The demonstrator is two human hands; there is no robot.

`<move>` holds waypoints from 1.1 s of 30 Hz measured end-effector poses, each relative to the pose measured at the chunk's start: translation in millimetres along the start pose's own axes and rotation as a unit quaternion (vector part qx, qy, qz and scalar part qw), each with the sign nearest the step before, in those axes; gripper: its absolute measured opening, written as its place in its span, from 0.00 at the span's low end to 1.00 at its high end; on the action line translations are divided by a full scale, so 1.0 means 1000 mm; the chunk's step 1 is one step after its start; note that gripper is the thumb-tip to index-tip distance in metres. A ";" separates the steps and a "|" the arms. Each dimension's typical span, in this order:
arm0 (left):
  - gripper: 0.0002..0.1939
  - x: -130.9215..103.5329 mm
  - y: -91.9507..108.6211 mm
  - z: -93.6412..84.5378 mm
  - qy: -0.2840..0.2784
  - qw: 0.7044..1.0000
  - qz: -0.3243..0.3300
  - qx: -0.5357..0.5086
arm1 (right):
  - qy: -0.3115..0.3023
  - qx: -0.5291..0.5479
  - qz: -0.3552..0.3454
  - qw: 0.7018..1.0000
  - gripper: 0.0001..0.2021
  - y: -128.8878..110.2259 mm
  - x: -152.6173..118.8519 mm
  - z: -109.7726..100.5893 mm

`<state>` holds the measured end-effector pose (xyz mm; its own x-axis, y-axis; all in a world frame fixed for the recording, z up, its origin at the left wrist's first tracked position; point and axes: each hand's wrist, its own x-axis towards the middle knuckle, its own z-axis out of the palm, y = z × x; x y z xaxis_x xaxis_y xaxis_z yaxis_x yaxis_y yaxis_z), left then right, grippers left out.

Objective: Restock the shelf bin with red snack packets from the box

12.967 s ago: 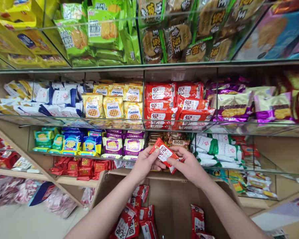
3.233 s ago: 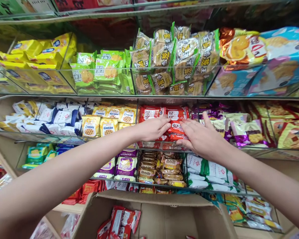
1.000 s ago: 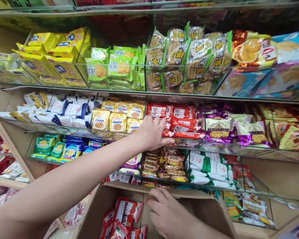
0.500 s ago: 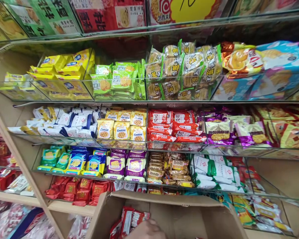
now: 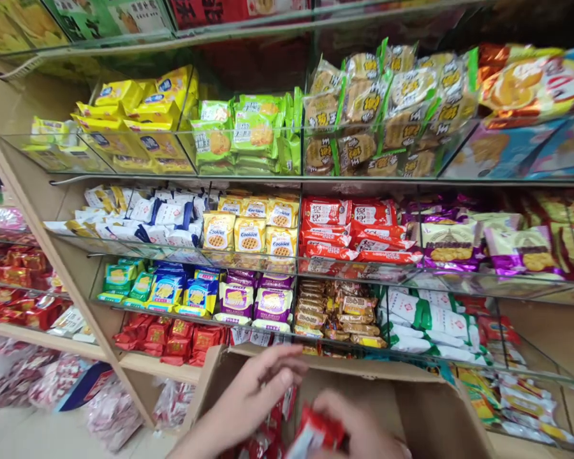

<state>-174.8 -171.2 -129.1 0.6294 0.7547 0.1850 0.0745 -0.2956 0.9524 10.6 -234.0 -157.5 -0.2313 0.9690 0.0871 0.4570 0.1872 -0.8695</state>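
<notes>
Your right hand (image 5: 363,433) has its grip pinched on a small red foil snack packet (image 5: 316,437) just above the open brown cardboard box (image 5: 425,408). Your left hand (image 5: 258,395) hovers beside it, fingers loosely spread, holding nothing.

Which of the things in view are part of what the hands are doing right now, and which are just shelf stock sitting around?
In hand:
- right hand holding a red packet
- left hand over the cardboard box
- matching red packets on the shelf

Just sitting there:
- yellow Cookies packs
- purple packs
- green packs
- white and blue packs
</notes>
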 end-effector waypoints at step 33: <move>0.37 0.068 0.050 0.050 0.160 0.923 0.061 -0.346 | 0.240 0.280 -0.060 0.928 0.14 -0.019 0.017 -0.048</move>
<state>-89.8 -164.1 -80.7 0.3321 0.9074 0.2575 -0.5629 -0.0284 0.8261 39.8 -213.7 -116.4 0.2185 0.9322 0.2886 -0.0959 0.3149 -0.9443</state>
